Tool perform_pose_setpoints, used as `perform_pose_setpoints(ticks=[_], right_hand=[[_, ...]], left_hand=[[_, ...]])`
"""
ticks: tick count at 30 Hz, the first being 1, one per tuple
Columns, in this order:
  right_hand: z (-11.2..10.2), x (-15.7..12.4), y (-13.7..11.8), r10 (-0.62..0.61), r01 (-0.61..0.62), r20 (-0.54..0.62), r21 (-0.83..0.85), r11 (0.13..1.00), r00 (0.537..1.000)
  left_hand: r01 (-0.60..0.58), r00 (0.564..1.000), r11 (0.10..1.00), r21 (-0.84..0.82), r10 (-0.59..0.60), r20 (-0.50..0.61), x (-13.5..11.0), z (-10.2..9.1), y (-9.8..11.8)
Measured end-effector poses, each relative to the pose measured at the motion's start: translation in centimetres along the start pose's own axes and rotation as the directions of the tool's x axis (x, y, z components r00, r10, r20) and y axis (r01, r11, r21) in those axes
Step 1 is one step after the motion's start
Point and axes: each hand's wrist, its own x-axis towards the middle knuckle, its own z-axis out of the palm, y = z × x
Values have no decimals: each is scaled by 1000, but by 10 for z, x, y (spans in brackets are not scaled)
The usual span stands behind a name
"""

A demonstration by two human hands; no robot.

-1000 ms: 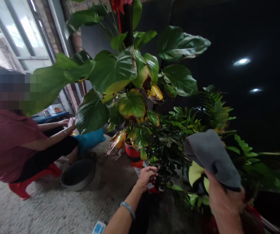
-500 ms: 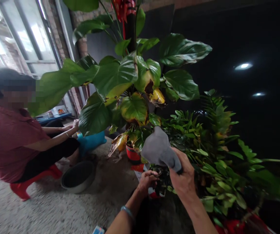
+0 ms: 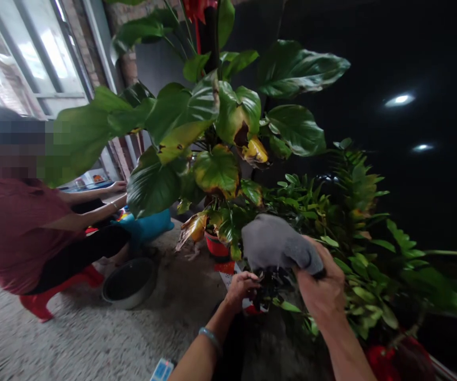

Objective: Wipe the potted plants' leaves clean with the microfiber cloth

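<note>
My right hand (image 3: 322, 283) is wrapped round the end of a grey cloth (image 3: 270, 242), which bulges out to the left, soft and rounded. Left of it and a little lower is my left hand (image 3: 242, 290), its fingers bent together at the edge of a dark, tangled mass (image 3: 274, 286). What those fingers grip is too small and dark to make out. A light bangle (image 3: 209, 338) circles my left wrist. Just behind the cloth, a large-leaved potted plant (image 3: 216, 169) with yellowed, brown-edged leaves stands in a red pot (image 3: 216, 246).
On the left a person (image 3: 33, 222) in a dark red shirt sits on a red stool (image 3: 53, 291), beside a blue object (image 3: 149, 227). A grey basin (image 3: 127, 286) stands on the concrete floor. More leafy plants (image 3: 355, 238) crowd the right, before a dark shiny panel (image 3: 406, 58).
My right hand has moved right and slightly down with the grey cloth, which now lies more level. My left hand stays nearly in place. The seated person's hands have shifted slightly.
</note>
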Motion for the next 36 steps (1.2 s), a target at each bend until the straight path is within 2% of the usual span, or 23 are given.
perform_pose_setpoints(ticks=[1,3,6,7,9,11,14,16,18,21,23,24,25,27,29,30,31,32,34,36], right_hand=[[4,1,2,24,-25,-23,-9,1000,999],[13,-10,11,162,-158,73,-59,986,984],[14,-45,23,373,-342,322,-148,928,870],[9,-53,24,404,-376,354,-148,915,843],[-7,-55,23,430,-419,313,-106,902,847],[-28,-37,19,435,-426,146,-91,900,889],[-47,0,21,318,-341,-148,-175,924,936],[-45,9,28,261,-309,-212,-242,920,942],[-32,-6,36,347,-375,-152,-249,893,926],[-13,-56,42,540,-529,55,-139,837,840],[-12,-80,38,600,-599,152,-55,799,785],[-16,-84,35,627,-631,148,-26,776,765],[-24,-81,31,656,-659,93,-4,752,749],[-42,-58,24,695,-700,-135,16,714,706],[-55,-27,20,648,-699,-381,6,715,660],[-58,-13,19,605,-684,-459,-7,730,651],[-56,-3,19,570,-662,-489,-21,749,660],[-51,1,19,555,-638,-467,-27,769,688],[-33,-9,21,569,-605,-329,-11,796,754],[-15,-37,23,614,-619,-133,6,786,778]], left_hand=[[-3,1000,1000,-2,3,10,-1,1,2],[-10,1000,1000,-19,9,-23,-2,1,6],[-8,993,999,-54,1,-122,3,-2,9],[-6,990,998,-60,-3,-141,4,-2,9],[4,992,999,-54,-11,-128,4,-2,9],[25,996,999,-29,-28,-90,2,2,10],[50,998,999,7,-50,-38,-5,8,13],[53,998,999,7,-53,-36,-9,12,16],[58,997,998,9,-57,-51,-11,15,18],[55,995,998,17,-54,-82,-11,16,20],[41,995,999,10,-40,-96,-10,16,20],[40,995,999,10,-39,-97,-10,15,20],[41,995,999,14,-40,-92,-10,15,20],[48,997,998,29,-45,-69,-11,13,21],[40,998,998,39,-38,-49,-13,12,21],[32,999,999,41,-30,-42,-14,12,21],[23,999,999,41,-22,-34,-14,12,20],[17,999,999,41,-16,-27,-14,11,20],[14,1000,999,38,-14,-12,-13,11,18],[6,1000,1000,30,-6,-13,-11,11,16]])
